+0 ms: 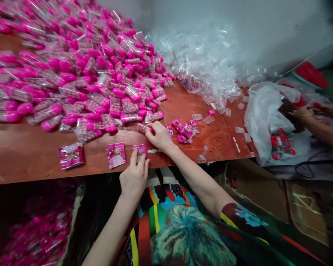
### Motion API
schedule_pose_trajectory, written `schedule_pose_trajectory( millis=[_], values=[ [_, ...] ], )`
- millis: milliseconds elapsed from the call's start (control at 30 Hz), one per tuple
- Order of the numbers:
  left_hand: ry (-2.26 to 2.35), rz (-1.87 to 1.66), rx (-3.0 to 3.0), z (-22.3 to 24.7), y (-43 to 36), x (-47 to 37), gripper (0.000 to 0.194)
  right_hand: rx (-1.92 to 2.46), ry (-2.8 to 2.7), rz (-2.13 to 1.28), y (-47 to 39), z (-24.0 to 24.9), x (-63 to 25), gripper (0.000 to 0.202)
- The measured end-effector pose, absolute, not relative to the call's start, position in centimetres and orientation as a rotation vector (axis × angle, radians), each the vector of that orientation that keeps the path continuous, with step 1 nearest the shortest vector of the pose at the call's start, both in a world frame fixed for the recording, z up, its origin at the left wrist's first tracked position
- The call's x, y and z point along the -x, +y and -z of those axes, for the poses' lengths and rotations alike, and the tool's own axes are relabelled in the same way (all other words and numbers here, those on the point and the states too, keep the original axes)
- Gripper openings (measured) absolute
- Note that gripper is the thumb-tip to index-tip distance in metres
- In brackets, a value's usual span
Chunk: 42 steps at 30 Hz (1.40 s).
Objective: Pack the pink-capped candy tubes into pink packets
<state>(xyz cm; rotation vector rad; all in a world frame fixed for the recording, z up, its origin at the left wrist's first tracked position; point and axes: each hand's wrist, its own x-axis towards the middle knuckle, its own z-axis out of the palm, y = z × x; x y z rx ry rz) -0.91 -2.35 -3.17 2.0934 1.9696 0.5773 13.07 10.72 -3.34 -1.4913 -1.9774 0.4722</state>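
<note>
My left hand (134, 177) lies at the table's front edge, its stretched fingers resting on a small pink printed packet (139, 150). Two more pink packets lie in a row to its left: a flat packet (115, 155) and a thicker packet (71, 155). With thumb and fingers closed, my right hand (160, 136) grips the pink-cap end of a clear tube of small pink balls (143, 128) just above the table. Right of that hand is a little group of pink packets (184, 130). Behind both hands rises a big heap of pink-capped tubes (105, 77).
A mound of clear empty plastic tubes (202, 59) fills the back right. Loose clear tubes (209, 119) and a pink cap (211, 112) lie before it. A white plastic bag (256, 107) and another person's hand (305, 112) are far right. Below left, a box holds pink packets (41, 232).
</note>
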Motion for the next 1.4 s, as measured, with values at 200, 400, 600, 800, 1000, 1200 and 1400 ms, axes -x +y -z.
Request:
schedule_pose_trajectory(
  millis=[200, 400, 600, 800, 1000, 1200, 1400],
  values=[
    [1.961, -0.578, -2.165, 3.7, -3.2, 1.4, 0.041, 1.262, -1.199, -1.275, 7.7, 1.9, -18.8, 0.022],
    [1.842, -0.701, -2.260, 4.1, -5.4, 1.2, 0.036, 0.963, -0.600, -1.677, 3.8, 1.4, -20.8, 0.034],
    [1.806, -1.012, -1.241, 4.1, -6.1, 1.6, 0.039, 0.837, -0.547, -1.907, -0.2, 3.0, -20.6, 0.041],
    [1.450, -0.817, -0.414, 3.9, -3.4, 0.7, 0.045, 0.874, -0.542, -2.109, -3.4, 3.7, -17.7, 0.046],
    [1.255, -0.872, -0.380, 1.6, -4.4, 0.8, 0.031, 1.063, -0.657, -1.957, -2.9, 3.0, -16.6, 0.046],
    [1.195, -0.925, -0.358, 0.6, -4.2, -0.4, 0.027, 1.180, -0.946, -1.664, -1.0, 2.0, -15.2, 0.065],
    [1.208, -0.947, -0.392, 0.4, -2.4, -0.3, 0.028, 1.280, -1.209, -1.490, 0.8, 2.0, -15.1, 0.047]
  ],
)
